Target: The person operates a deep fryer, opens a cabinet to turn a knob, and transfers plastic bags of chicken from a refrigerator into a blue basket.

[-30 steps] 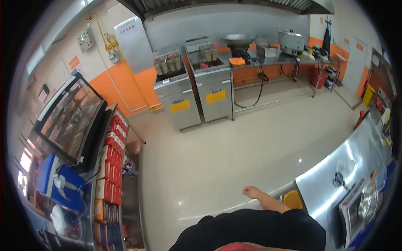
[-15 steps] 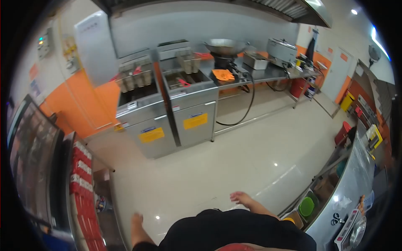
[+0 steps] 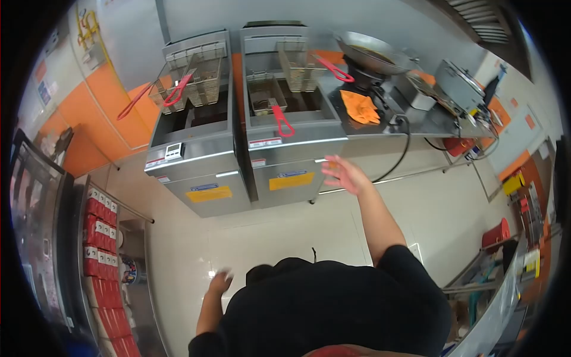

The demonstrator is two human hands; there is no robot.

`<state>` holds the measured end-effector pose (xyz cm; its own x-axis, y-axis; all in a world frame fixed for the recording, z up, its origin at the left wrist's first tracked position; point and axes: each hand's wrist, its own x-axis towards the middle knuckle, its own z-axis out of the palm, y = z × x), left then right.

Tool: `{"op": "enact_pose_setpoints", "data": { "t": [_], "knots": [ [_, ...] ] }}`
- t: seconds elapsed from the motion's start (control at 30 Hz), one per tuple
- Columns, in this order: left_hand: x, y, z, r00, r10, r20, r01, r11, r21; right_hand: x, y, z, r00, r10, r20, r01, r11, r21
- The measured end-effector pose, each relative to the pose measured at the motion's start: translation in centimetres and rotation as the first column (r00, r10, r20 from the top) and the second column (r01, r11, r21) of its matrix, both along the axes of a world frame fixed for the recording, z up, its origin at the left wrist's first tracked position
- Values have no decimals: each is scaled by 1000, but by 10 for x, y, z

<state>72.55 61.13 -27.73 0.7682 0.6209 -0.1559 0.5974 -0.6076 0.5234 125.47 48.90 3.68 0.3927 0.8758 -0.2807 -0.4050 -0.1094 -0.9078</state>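
Note:
My right hand [image 3: 345, 174] is raised in front of the right fryer [image 3: 291, 140], fingers apart and holding nothing. It appears nearest to the fryer's front edge, below a basket with a red handle [image 3: 282, 121]. My left hand [image 3: 220, 281] hangs low over the floor at the left of my body; its fingers are partly blurred, and whether they are apart is unclear. Wire baskets with red handles sit at the left fryer [image 3: 193, 157] too. An orange cloth or glove [image 3: 359, 107] lies on the steel counter right of the fryers.
A large wok [image 3: 372, 52] stands on a burner behind the orange item. Red-and-white boxes [image 3: 101, 229] fill a shelf at the left. A black hose [image 3: 406, 146] hangs below the counter. A red bucket [image 3: 496, 232] and a steel table stand at the right.
The fryers and counter now appear closer. My right hand has risen and reached forward toward the right fryer. My left hand sits slightly higher and further right in view.

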Motion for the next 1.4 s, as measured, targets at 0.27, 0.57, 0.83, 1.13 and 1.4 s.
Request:
{"op": "enact_pose_setpoints", "data": {
  "t": [0.27,0.57,0.83,1.13,1.4],
  "knots": [
    [-190,-107,37,341,259,-904,-819,553,-151,79,264,-33,976,121,-182,-155,970,-186],
    [43,185,38,771,583,-256,-636,722,-272,83,333,-35,881,31,-471,-60,997,-45],
    [44,260,-13,862,329,-387,-455,838,-302,50,270,15,993,-32,-112,22,995,-94],
    [43,207,55,633,402,-661,-720,618,-314,55,274,47,999,4,-39,-3,999,40],
    [65,221,32,776,466,-425,-610,726,-317,64,291,59,996,-5,-92,10,998,61]
  ]
}}
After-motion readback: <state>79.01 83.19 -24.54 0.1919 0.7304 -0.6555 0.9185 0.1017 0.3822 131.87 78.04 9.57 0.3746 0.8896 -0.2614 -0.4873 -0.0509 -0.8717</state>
